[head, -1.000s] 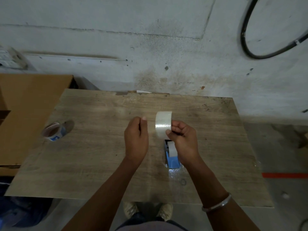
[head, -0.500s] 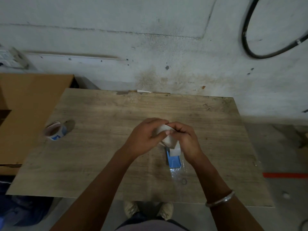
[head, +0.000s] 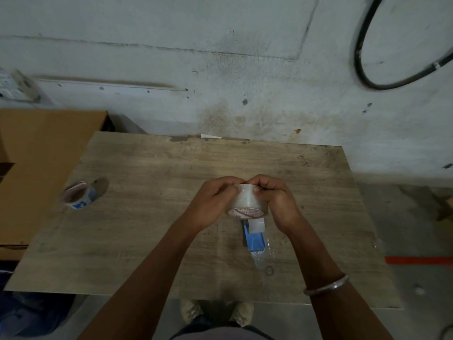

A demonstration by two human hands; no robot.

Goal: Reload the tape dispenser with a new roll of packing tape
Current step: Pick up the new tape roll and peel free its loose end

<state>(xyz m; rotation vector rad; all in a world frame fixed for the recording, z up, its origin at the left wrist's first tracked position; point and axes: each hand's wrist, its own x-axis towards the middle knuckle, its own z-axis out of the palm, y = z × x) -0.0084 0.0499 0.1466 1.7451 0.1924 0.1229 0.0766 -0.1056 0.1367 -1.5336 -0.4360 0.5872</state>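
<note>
Your hands are covering much of what matters here. Your left hand and right hand are closing around the new tape roll from either side, so only its middle band and near rim are showing. Both sets of fingers are curling over the top of the roll and pinching at its surface, meeting near the far edge; whether they are gripping a loose tape end is impossible to make out.

The roll is clear and pale, and its core is carrying a reddish printed label too blurred to read. You are holding it above the middle of the desk, just over the far end of the tape dispenser.

The dispenser is lying on the desk, partly hidden by the roll, with only its blue body and a pale grey part at its far end showing. A scrap of clear film is lying at its near end, hard to distinguish from the wood.

Well apart to your left, an old roll core with a blue label is resting near the desk's edge. A metal bangle is sitting on your right wrist.
</note>
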